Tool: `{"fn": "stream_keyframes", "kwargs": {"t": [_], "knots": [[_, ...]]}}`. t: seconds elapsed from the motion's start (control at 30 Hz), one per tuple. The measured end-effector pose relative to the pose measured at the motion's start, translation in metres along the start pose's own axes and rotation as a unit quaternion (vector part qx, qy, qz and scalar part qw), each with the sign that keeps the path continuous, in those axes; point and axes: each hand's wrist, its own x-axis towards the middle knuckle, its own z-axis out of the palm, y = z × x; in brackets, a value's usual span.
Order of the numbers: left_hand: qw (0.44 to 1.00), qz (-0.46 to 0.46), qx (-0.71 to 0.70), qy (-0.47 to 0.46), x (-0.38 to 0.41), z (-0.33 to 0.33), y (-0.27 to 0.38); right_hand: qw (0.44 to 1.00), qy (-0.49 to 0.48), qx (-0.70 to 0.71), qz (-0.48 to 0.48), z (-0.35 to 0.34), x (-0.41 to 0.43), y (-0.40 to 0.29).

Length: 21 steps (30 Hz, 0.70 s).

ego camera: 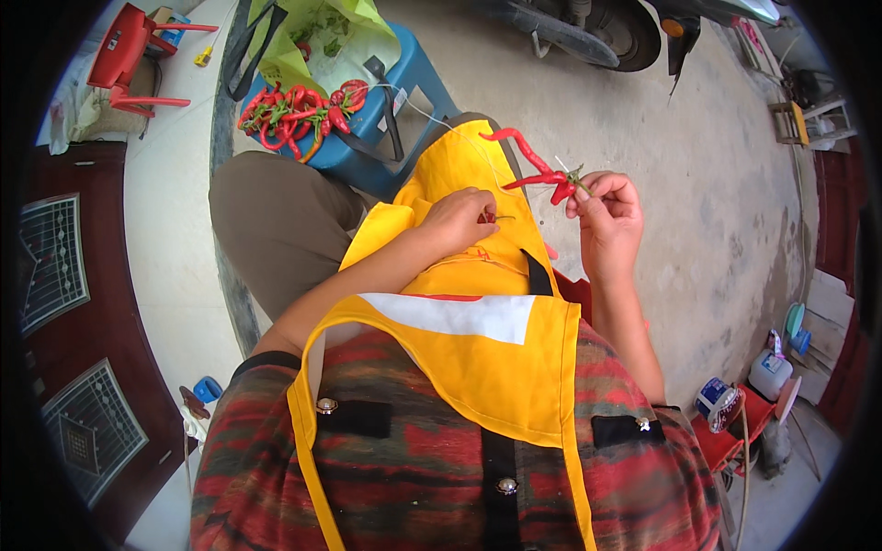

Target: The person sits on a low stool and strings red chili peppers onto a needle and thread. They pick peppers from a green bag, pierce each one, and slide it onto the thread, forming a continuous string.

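Note:
My right hand [610,213] pinches the green stems of a few long red chili peppers [544,178], held out to the right of my lap. A thin pale sliver [562,164], possibly a needle, sticks up beside those stems. Over my lap, my left hand [458,220] curls around a dark red chili pepper [487,217], mostly hidden by the fingers. White thread [422,110] trails from a heap of red chili peppers [303,117] towards the held ones. That heap lies on a blue plastic stool [424,65]. A yellow apron [455,162] covers my lap.
An open yellow-green bag [368,24] with leafy bits inside stands on the stool, its black straps hanging over the edge. A motorcycle wheel [623,34] is ahead. A red chair [120,48] stands far left; containers crowd a red seat [754,413] at lower right.

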Motion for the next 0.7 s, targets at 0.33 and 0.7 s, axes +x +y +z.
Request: {"fn": "stream_keyframes", "kwargs": {"t": [0.33, 0.7], "knots": [[0.74, -0.16, -0.651, -0.049, -0.011, -0.043, 0.007, 0.998, -0.006, 0.053, 0.015, 0.008, -0.002, -0.001], [0.637, -0.036, -0.743, -0.202, -0.03, -0.066, 0.03, 0.996, -0.057, 0.056, 0.042, 0.039, -0.016, 0.003]]}}
